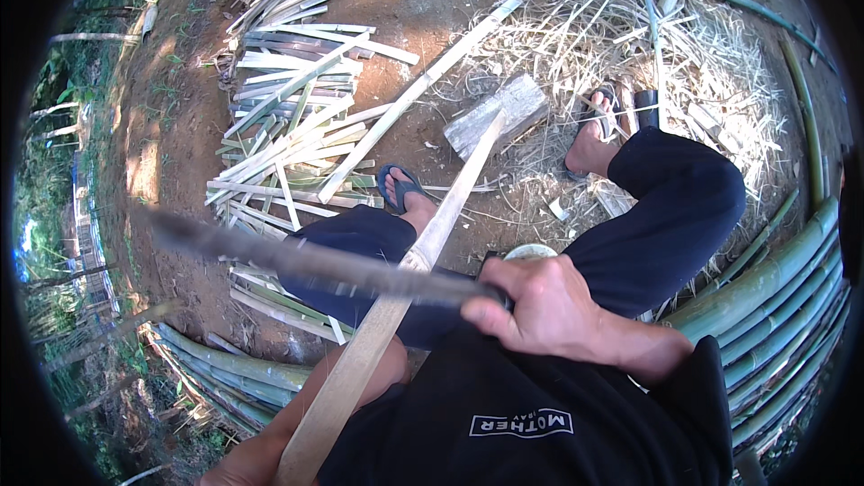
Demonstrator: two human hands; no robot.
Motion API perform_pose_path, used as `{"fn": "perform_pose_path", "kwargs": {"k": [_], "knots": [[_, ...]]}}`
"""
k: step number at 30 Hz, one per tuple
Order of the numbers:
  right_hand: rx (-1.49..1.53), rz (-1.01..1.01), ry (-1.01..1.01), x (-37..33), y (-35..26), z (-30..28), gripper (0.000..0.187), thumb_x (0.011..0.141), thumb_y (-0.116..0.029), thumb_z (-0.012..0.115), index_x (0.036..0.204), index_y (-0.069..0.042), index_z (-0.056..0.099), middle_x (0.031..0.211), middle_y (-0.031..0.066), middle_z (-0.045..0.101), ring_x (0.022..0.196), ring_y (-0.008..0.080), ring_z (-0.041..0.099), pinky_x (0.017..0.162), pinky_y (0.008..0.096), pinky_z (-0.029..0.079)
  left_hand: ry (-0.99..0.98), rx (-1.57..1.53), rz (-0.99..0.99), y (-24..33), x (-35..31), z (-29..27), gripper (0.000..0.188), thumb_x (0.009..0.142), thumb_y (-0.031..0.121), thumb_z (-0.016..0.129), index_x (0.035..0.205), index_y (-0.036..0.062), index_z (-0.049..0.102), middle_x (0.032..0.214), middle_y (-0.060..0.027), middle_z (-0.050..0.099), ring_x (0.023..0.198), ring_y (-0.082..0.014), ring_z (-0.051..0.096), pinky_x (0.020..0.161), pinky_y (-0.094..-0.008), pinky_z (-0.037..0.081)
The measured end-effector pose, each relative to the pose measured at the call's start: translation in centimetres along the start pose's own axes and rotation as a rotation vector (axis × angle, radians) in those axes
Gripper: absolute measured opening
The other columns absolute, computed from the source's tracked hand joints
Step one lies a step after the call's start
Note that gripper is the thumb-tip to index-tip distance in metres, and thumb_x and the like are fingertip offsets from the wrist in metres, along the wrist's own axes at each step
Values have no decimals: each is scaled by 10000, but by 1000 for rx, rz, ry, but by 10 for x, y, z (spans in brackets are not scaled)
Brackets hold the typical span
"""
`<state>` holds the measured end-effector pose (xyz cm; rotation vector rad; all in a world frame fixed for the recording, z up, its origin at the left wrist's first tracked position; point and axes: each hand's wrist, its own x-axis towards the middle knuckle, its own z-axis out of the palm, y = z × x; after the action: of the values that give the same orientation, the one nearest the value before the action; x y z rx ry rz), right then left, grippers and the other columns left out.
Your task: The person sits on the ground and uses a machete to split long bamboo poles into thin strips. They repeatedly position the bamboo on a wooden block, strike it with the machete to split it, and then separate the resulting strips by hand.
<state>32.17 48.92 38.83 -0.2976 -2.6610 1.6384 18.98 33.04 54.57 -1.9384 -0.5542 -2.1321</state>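
Observation:
My right hand is closed round the dark handle of a machete. Its long blade, smeared by motion toward the tip, points left and lies across a pale bamboo strip. The strip slants from the lower edge up to a wooden block on the ground, where its far end rests. A light, roughened node shows just above the blade. My left hand is at the strip's near end, low at the picture's edge; its fingers are mostly cut off, but it appears to hold the strip.
Split bamboo strips are heaped at left, and a long split piece lies beside them. Shavings cover the ground at right. Green bamboo poles lie at the right and poles at lower left. My sandalled feet flank the block.

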Motion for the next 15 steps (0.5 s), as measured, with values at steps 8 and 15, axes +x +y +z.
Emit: {"fn": "perform_pose_path", "kwargs": {"k": [8,15], "knots": [[2,-56,1,2,1,5,557,935,-595,565,863,-44,605,691,153,647,569,398,654,533,514,533,152,356,51,2,0,-1,375,1055,408,410,811,123,419,583,92,320,435,1,312,377,-159,277],[56,-12,34,0,0,13,555,927,-587,584,901,-36,644,572,165,612,537,404,649,506,513,533,287,659,35,11,-3,2,481,1062,521,325,810,124,428,591,82,296,448,-23,330,369,-169,260]]}}
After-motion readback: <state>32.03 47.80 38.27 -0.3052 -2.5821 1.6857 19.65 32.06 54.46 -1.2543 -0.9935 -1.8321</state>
